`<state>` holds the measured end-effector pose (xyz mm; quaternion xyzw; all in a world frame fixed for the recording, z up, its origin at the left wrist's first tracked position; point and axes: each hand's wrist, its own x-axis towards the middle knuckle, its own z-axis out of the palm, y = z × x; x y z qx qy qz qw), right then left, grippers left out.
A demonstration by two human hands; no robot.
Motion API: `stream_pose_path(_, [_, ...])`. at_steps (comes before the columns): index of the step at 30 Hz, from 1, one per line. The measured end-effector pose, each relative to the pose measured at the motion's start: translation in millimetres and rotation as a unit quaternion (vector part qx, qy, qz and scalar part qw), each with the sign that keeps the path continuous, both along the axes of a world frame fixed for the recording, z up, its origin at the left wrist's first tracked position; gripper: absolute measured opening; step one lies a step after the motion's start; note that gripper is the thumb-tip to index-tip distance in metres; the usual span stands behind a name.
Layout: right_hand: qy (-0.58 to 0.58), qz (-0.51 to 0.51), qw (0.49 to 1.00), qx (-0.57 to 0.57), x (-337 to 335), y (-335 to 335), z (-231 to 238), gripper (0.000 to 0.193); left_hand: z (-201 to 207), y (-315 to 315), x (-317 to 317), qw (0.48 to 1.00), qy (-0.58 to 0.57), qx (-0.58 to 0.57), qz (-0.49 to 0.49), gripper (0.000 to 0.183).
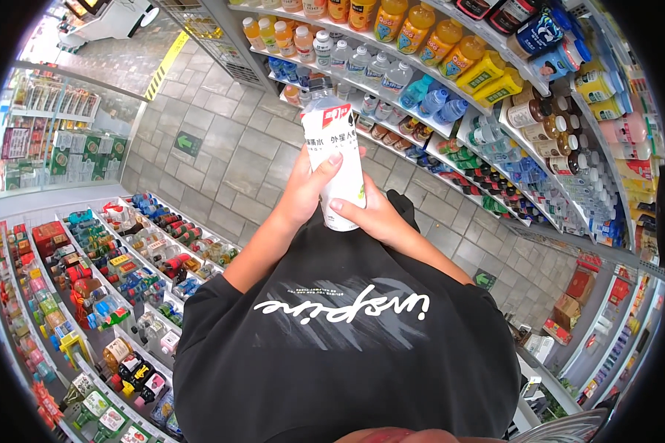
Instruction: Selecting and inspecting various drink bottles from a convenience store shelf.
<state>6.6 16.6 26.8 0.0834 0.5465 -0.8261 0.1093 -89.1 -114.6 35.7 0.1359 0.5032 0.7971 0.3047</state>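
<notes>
A drink bottle [341, 133] with a white label, a red band near its shoulder and a dark cap is held out in front of my chest. Its cap end points away from me, its base toward my shirt. My left hand [303, 184] wraps its left side, thumb lying across the label. Lower down on the right, my right hand [377, 213] closes round the bottle near the base, thumb on the front. The fingers behind the bottle are mostly hidden.
Shelves of orange drink bottles [414, 28], water bottles [377, 68] and jars [532, 112] curve along the far right. More shelves with bottles [144, 240] run on my left. Between them lies a grey tiled floor [236, 155] with green arrow signs [189, 145]. Boxes [569, 310] stand at the right.
</notes>
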Motion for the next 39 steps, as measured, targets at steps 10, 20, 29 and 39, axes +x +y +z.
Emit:
stream_pose_path(10, [0.009,0.008,1.000,0.007,6,13,5,0.073,7,4,-4,0.999,0.028,-0.022,-0.035,0.059])
stream_pose_path(20, [-0.006,0.014,0.999,0.038,7,21,13,0.074,38,25,-33,0.998,0.018,-0.014,0.055,0.048])
stream_pose_path(29, [0.045,0.080,0.986,0.136,-5,44,39,0.073,83,31,-67,0.995,0.007,0.018,-0.099,0.047])
stream_pose_path(39, [0.079,0.174,0.930,-0.314,-28,49,33,0.088,80,72,-77,0.942,-0.015,0.230,-0.243,0.032])
